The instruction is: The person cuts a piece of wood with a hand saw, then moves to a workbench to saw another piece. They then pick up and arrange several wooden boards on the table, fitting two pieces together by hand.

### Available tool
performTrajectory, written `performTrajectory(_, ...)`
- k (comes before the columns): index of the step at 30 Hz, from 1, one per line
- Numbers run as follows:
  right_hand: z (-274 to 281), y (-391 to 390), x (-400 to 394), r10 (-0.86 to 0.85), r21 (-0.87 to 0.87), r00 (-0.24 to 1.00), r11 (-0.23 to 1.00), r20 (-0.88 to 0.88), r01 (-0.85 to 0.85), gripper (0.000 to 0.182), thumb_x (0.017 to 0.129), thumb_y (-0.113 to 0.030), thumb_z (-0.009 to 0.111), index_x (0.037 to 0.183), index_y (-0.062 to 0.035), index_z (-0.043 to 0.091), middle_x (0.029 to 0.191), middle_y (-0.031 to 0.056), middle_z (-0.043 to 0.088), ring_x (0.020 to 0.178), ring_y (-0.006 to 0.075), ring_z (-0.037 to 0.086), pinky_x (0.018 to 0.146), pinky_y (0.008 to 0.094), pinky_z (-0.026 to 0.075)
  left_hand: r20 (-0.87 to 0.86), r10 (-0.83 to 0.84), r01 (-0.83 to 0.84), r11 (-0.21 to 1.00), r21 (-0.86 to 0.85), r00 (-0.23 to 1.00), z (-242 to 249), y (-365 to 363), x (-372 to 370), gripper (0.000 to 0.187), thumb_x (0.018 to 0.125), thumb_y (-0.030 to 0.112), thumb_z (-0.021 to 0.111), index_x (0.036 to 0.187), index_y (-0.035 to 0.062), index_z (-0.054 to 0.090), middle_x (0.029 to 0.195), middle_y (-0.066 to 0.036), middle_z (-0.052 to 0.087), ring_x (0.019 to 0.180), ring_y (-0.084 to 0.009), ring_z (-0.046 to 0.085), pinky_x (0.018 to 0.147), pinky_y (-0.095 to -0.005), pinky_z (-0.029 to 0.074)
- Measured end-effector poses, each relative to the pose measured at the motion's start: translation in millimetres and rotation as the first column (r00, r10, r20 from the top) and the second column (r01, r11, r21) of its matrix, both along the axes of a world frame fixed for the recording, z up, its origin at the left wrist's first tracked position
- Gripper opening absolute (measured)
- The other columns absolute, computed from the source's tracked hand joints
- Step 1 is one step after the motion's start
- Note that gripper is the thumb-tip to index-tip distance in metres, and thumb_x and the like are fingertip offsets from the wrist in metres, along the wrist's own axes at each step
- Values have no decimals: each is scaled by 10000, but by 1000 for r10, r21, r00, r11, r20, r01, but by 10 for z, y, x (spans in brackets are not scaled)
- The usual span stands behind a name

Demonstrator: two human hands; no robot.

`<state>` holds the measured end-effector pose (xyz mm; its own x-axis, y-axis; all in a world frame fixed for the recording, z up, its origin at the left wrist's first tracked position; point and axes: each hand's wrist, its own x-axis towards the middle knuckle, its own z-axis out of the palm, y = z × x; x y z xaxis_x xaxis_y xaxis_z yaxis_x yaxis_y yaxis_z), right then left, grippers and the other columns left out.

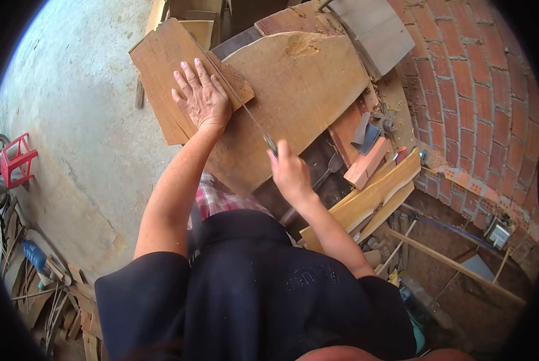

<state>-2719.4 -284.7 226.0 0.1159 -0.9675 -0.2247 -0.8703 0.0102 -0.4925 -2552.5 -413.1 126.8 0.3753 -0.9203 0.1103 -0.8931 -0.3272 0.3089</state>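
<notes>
My left hand [204,101] lies flat on a brown wooden board [161,72], its fingers spread. In my right hand [292,174] is the handle end of a handsaw [254,122], whose thin blade shows almost edge-on. The blade runs up and left from my fist to the right part of the board. To the right of that line is a narrow strip of the board [238,84]. Under the board lies a broad wooden slab [299,90] with a curved, rough far edge. My fingers hide most of the saw's handle.
At right, a reddish wood block [367,162], a piece of sandpaper [366,133] and long yellowish boards [366,204] lie close to my right forearm. A brick wall [474,90] stands beyond. A red plastic stool [18,159] and wood scraps [65,301] are at left.
</notes>
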Motion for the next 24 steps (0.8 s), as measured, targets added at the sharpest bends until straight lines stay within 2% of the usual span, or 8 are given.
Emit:
performTrajectory(3,-407,-764,483,28,-76,997,997,76,-23,212,961,-229,503,1007,-41,414,768,245,612,734,451,608,578,525,471,33,11,-10,1000,-30,999,-12,2,12,537,973,336,336,1466,125,312,1548,-133,219,1438,-325,145,1116,-549,97)
performTrajectory(5,-331,-849,576,49,-113,997,993,57,-42,206,964,-223,498,1030,-45,417,767,246,613,732,450,608,576,530,467,12,10,-9,999,-44,1000,4,-17,6,534,973,331,336,1467,129,311,1544,-134,228,1436,-325,152,1116,-548,100)
performTrajectory(9,85,-36,55,-16,53,999,998,-30,17,223,959,-253,501,1042,-62,421,787,235,625,714,441,623,598,544,478,3,8,-8,1000,-4,1000,32,-20,8,539,970,338,347,1468,135,306,1548,-129,215,1437,-324,140,1114,-546,100)
performTrajectory(12,41,-151,140,-50,89,999,995,-17,52,249,960,-272,511,1091,-77,427,709,243,601,709,469,601,563,544,458,-3,4,-4,1000,14,1000,64,-14,9,545,971,335,342,1469,118,300,1553,-133,194,1440,-328,122,1117,-545,88)
performTrajectory(15,-445,-943,593,33,-101,995,995,89,-24,215,960,-233,508,997,-44,410,758,255,607,715,462,603,565,530,470,-32,-14,14,1000,5,999,44,4,8,544,974,330,334,1466,103,301,1557,-132,185,1441,-330,115,1116,-551,86)
performTrajectory(18,-236,-784,483,22,-127,1000,992,22,-19,229,955,-236,518,995,-35,413,740,254,603,704,448,610,550,520,475,-3,-16,16,1000,15,1000,35,-11,17,539,981,326,333,1473,111,288,1559,-123,184,1441,-329,120,1113,-554,94)
performTrajectory(20,66,-252,169,-9,120,998,993,-66,17,211,955,-247,509,966,-57,416,816,239,617,723,437,622,599,524,493,-18,-29,29,999,24,999,42,-26,14,540,981,328,335,1474,114,284,1558,-123,188,1441,-327,122,1112,-555,93)
performTrajectory(24,-12,-174,81,9,50,1000,999,-16,-8,205,950,-229,518,977,-56,410,797,234,618,715,430,626,573,507,501,-13,-24,25,999,49,1000,32,-22,24,541,982,321,338,1478,115,275,1561,-126,169,1444,-332,102,1111,-567,84)
